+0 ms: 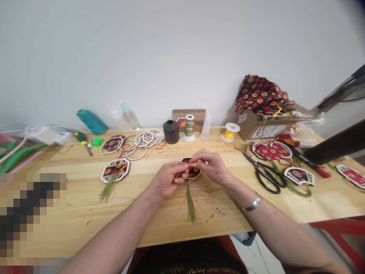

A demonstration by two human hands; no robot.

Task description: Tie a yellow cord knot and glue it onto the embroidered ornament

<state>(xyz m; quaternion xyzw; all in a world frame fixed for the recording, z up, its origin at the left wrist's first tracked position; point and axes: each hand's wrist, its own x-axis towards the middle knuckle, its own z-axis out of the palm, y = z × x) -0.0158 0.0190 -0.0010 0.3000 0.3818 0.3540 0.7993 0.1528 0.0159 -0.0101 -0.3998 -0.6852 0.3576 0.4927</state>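
Both my hands meet over a dark patterned ornament [194, 173] at the middle of the table. My left hand [171, 176] and my right hand [209, 165] are closed, fingertips pinching a yellow cord [190, 164] between them. A green tassel [191, 207] hangs from the ornament toward the table's front edge. The yellow cord runs back toward a spool of yellow thread [230, 132]. Left of my hands lies a finished-looking ornament [115, 170] with its own green tassel [108, 189].
Black scissors [268, 177] and more ornaments [272, 150] lie at the right. A cardboard box [265, 127] holds patterned cloth [261, 95]. Along the wall stand a black spool [171, 132], a green spool [189, 127] and a teal thread cone [91, 121]. Wooden frames [149, 137] are stacked behind my left hand.
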